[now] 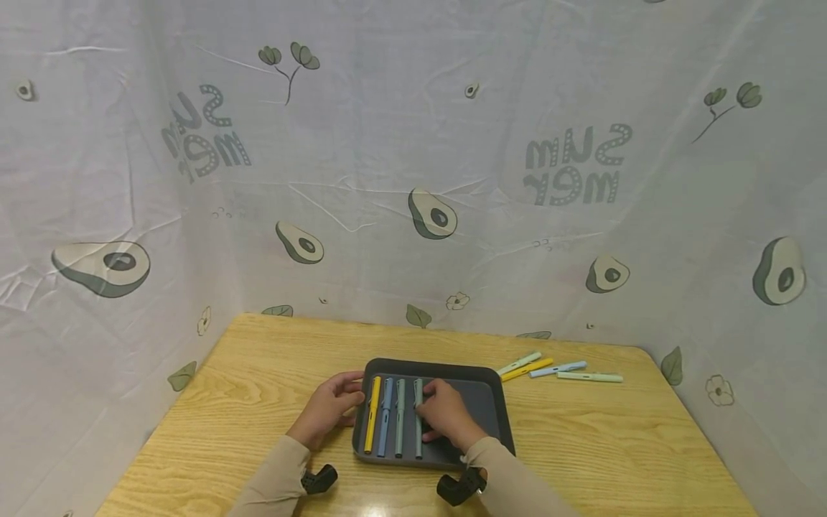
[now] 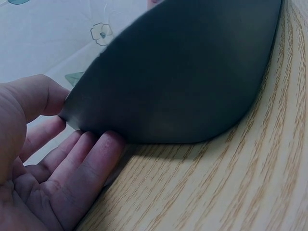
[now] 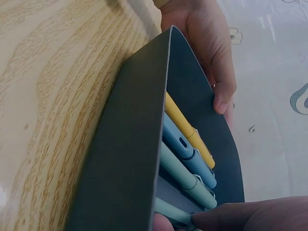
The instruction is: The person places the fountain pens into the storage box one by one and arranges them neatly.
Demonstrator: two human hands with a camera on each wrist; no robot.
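Observation:
A dark grey tray lies on the table with several pens inside, side by side and upright in the head view. From the left come a yellow pen, a blue pen, a grey-green pen and another grey-green pen. My left hand holds the tray's left side, thumb at the rim and fingers against the outer wall. Inside the tray, my right hand pinches the rightmost grey-green pen between thumb and fingers; part of that pen is hidden in the right wrist view.
Behind and right of the tray, several loose pens lie on the wooden table: a pale green pen, a yellow pen, a light blue pen and another pale green pen. A printed curtain surrounds the table's back and sides.

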